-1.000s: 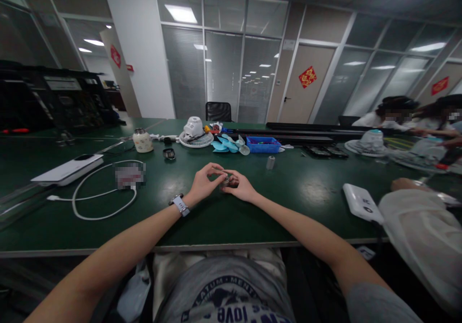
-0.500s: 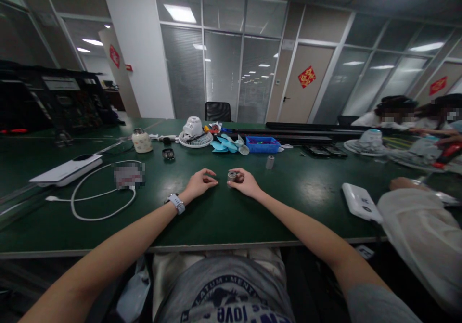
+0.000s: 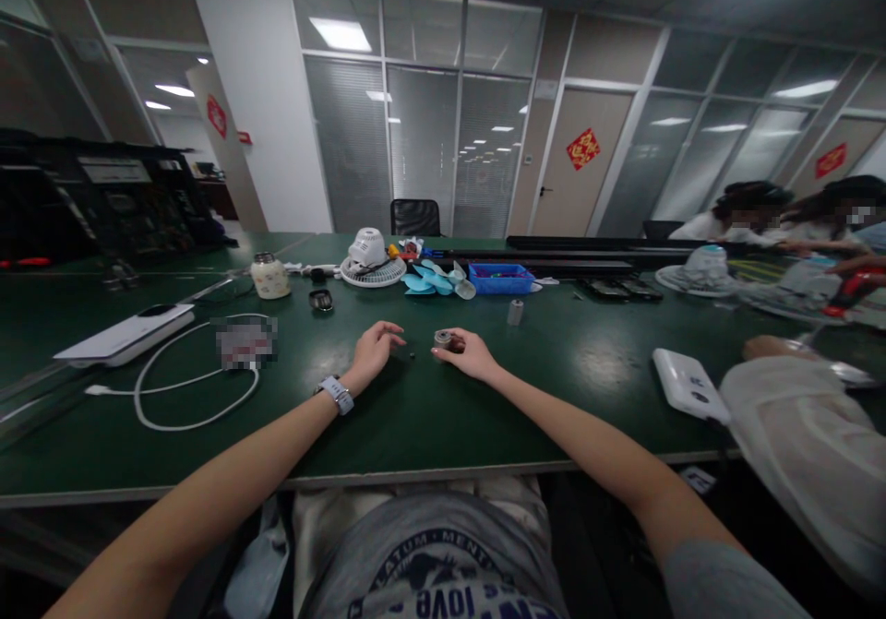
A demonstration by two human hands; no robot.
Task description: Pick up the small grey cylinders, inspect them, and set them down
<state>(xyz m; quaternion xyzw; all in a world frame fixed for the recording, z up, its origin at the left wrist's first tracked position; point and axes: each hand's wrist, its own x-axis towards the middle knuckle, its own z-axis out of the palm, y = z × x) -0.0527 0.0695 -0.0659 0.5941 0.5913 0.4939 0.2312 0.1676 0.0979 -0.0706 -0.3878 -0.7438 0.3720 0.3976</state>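
Observation:
My right hand (image 3: 469, 357) is closed round a small grey metal cylinder (image 3: 442, 336), which stands upright with its round top showing; the fingers hide part of its side. Just left of it, a tiny dark piece (image 3: 413, 355) lies on the green tabletop (image 3: 443, 425), too small to name. Beyond that piece, my left hand (image 3: 376, 351) is held with its fingers apart and nothing in them. A second grey metal cylinder (image 3: 516, 313) stands farther back and to the right, apart from both hands.
Along the back sit a white fan part (image 3: 369, 255), light blue fan blades (image 3: 433, 279) and a blue tray (image 3: 502, 278). A bottle (image 3: 270, 276) and a white cable (image 3: 138, 393) are to the left. A white device (image 3: 688, 384) lies near a co-worker's sleeve (image 3: 789, 416).
My left hand has drawn back slightly to the left, and the tiny dark piece now shows on the table beside its fingers. My right hand keeps hold of the cylinder.

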